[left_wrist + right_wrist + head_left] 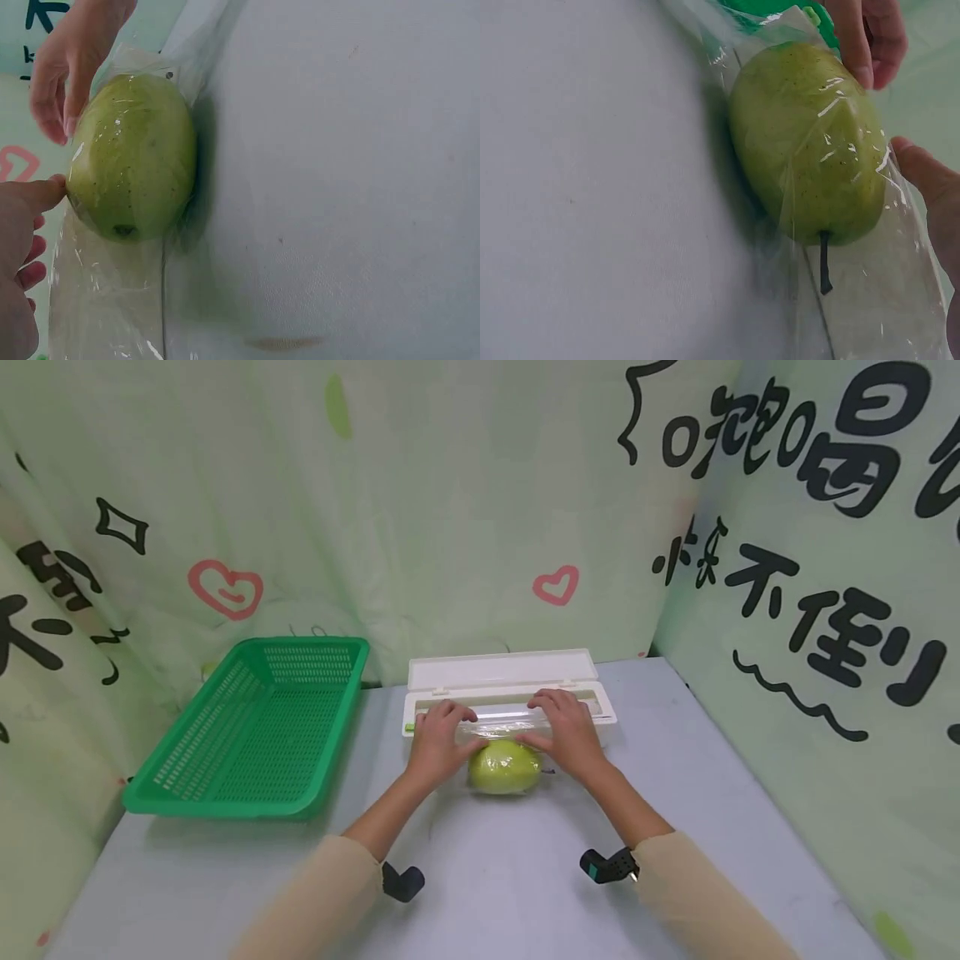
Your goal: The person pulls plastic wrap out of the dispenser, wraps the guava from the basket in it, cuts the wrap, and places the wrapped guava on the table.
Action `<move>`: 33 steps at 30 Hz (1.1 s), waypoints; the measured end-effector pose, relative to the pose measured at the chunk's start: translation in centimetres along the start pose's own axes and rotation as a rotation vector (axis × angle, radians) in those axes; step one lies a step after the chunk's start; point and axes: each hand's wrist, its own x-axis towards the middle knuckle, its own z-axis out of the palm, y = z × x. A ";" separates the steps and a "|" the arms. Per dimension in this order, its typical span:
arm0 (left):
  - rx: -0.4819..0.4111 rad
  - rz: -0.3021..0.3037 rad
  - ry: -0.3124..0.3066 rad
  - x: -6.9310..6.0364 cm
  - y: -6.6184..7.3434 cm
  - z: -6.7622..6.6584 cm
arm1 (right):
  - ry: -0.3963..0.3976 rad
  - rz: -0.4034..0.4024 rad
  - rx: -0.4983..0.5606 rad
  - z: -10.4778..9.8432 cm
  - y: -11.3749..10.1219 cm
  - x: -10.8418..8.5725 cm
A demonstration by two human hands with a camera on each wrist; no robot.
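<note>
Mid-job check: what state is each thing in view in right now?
Green fruit: on its side, stem attached, film-covered.
Clear film: draped over the fruit, creased; whether cut, cannot tell.
Cling film dispenser: lid open.
Green mesh basket: upright.
Left hand: spread, thumb at the fruit.
Right hand: spread, thumb near the fruit.

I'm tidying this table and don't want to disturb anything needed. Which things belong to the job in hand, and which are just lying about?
In the job:
green fruit
clear plastic wrap, over the fruit
open white box, behind the fruit

Seemingly just lying about:
green basket, untouched
printed curtain, as backdrop
</note>
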 end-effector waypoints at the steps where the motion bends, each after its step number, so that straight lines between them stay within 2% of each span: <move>1: 0.004 -0.002 0.001 0.1 0.1 0.4 | -0.005 0.003 -0.003 0.3 -0.3 0.1; 5: 0.008 -0.005 0.008 0.4 0.4 1.1 | -0.009 0.016 0.003 1.1 -1.0 0.3; 9: 0.022 -0.024 0.012 0.6 0.3 1.0 | -0.014 0.037 0.005 1.2 -0.9 0.5; 16: 0.049 -0.041 0.061 0.4 -1.1 0.2 | 0.016 0.077 -0.005 0.3 0.4 0.3; 27: 0.073 -0.026 0.063 -0.4 -2.6 -1.3 | 0.032 0.071 -0.027 -1.6 2.6 -0.7; 33: 0.089 -0.027 0.125 -1.1 -4.2 -2.6 | 0.027 0.129 -0.065 -2.9 5.0 -1.7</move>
